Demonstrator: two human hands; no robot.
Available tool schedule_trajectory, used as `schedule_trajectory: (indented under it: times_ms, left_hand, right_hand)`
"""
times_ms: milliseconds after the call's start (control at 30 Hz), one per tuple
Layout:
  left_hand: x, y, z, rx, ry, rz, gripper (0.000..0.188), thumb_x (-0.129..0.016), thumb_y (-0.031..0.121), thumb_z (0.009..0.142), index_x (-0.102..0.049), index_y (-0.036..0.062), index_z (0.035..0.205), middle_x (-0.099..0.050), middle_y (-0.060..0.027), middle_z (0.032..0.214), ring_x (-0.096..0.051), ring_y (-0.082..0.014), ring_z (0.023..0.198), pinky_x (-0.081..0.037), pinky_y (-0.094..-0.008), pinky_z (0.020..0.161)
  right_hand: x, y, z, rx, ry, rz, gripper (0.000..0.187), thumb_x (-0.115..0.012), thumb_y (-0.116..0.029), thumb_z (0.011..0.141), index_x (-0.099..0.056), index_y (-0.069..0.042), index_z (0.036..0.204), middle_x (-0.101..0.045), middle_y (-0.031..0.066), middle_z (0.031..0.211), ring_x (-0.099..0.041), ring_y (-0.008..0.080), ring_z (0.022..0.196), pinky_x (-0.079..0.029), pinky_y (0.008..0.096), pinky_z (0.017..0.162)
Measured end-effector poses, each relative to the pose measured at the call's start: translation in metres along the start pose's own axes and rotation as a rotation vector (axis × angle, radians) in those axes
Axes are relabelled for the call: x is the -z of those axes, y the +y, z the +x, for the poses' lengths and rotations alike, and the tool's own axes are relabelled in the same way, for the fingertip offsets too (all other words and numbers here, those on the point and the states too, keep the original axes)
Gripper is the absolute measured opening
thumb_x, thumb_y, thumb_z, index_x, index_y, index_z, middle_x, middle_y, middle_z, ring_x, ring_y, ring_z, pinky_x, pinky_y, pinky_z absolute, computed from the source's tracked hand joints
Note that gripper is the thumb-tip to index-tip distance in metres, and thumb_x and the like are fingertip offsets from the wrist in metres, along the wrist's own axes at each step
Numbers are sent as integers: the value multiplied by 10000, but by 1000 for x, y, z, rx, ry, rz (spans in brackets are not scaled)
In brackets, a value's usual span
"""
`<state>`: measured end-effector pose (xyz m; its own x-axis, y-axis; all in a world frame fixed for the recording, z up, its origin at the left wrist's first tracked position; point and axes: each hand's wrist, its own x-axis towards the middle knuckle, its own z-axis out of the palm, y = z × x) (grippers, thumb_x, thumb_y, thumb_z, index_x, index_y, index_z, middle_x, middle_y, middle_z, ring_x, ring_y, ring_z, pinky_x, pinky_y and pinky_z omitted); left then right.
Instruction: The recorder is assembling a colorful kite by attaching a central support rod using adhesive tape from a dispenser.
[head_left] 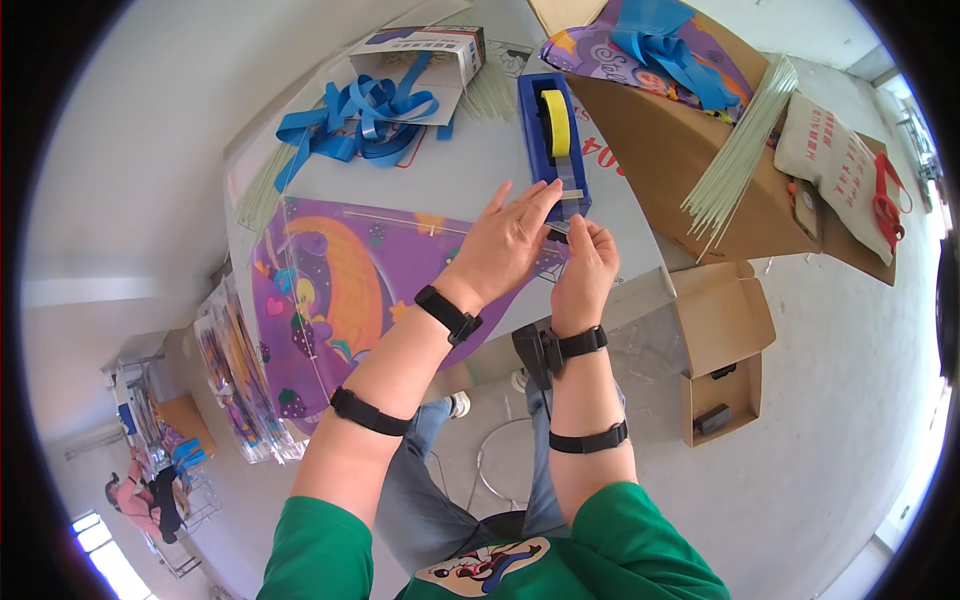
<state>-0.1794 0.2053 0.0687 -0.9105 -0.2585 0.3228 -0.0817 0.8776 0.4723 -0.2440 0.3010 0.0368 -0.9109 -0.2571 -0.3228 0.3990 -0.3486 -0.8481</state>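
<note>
A blue tape dispenser (530,115) with a roll of clear tape on a yellow core (556,125) stands on the table. My left hand (500,245) lies with its fingers stretched out, the fingertips touching the dispenser's front end by the cutter. My right hand (585,275) is closed in a pinch on the clear tape (570,205) just in front of the cutter. Under my left hand and wrist spreads a purple printed kite sheet (340,290) with an orange moon. Thin pale rods (400,221) lie along it.
Blue ribbon (375,120) spills from a white box (465,55) at the far left. At the right, a cardboard box (640,130) bears a bundle of pale rods (735,150) and a cloth bag (835,165). Below sits an open small carton (725,400). Another person (145,495) is far left.
</note>
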Motion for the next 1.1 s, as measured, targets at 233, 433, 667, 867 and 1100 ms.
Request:
schedule_trajectory:
  times_ms: [233, 433, 667, 867, 1100]
  left_hand:
    - [-3, -1, 0, -27, -16, 88, 504, -508, 48, 884, -375, 92, 1368, -522, -89, 1329, -466, -239, 1262, -275, -467, 1093]
    - [-5, 1, -1, -42, -32, 197, 500, -465, 57, 874, -430, 120, 1368, -450, -56, 1410, -450, -221, 1279, -264, -477, 1095]
    - [7, -8, -18, 131, 166, -142, 391, -520, 97, 920, -479, 76, 1309, -519, -111, 1329, -522, -232, 1189, -356, -399, 1030]
    - [45, -36, -56, 864, 153, -1165, 334, -602, 233, 926, -581, 3, 1167, -616, -17, 1035, -535, -61, 981, -411, -212, 859]
    - [56, -67, -73, 986, 251, -1173, 205, -668, 189, 874, -632, 31, 1000, -616, 10, 911, -544, -59, 885, -423, -212, 807]
  right_hand:
    - [8, 7, 0, -17, 2, 10, 128, -622, -120, 897, -583, -2, 866, -577, 4, 810, -503, 74, 766, -399, 203, 704]
    - [20, 16, 25, 114, 74, -501, 144, -622, -135, 896, -589, 1, 860, -589, 15, 808, -524, 83, 708, -448, 227, 641]
    - [3, 0, -3, 125, 9, -183, 125, -608, -119, 913, -612, 5, 899, -607, 10, 795, -522, 74, 688, -421, 212, 617]
    - [-37, 35, -43, -203, -341, -56, 102, -617, -84, 897, -648, 6, 936, -617, 8, 766, -531, 58, 644, -424, 185, 571]
    - [-59, 53, -67, -324, -363, -62, 124, -613, -70, 893, -641, 25, 967, -615, 25, 786, -544, 79, 666, -443, 202, 599]
